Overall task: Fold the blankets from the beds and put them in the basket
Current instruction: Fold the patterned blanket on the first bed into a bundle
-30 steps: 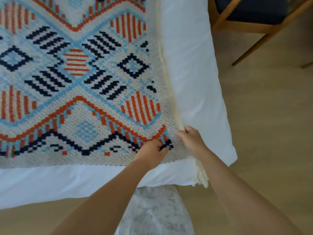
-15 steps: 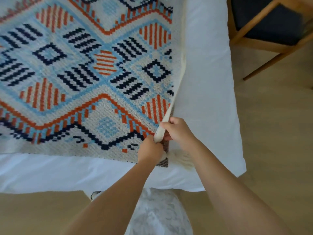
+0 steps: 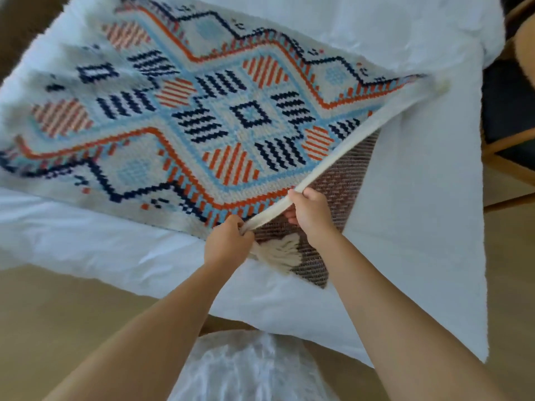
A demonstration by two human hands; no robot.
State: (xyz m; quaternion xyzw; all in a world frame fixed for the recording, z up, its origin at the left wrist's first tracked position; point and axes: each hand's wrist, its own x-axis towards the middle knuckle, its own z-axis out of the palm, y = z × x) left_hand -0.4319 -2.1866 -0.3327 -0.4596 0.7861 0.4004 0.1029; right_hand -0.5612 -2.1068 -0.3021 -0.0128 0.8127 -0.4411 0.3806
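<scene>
A woven blanket (image 3: 202, 117) with orange, navy and light-blue geometric patterns lies spread over the white bed (image 3: 419, 175). Its right edge is lifted off the bed, so the darker underside (image 3: 341, 175) shows. My left hand (image 3: 227, 244) grips the near right corner, just above a cream tassel (image 3: 278, 251). My right hand (image 3: 311, 214) holds the cream border a little farther along the same edge. No basket is in view.
A wooden chair (image 3: 509, 134) with a dark seat stands close to the bed's right side. Light wooden floor (image 3: 58, 314) runs along the near side of the bed and to the right. My pale patterned clothing (image 3: 252, 369) shows at the bottom.
Both hands have taken hold of the blanket's right edge and raised it off the bed, exposing the underside and tassel. The view has swung so the blanket now lies diagonally.
</scene>
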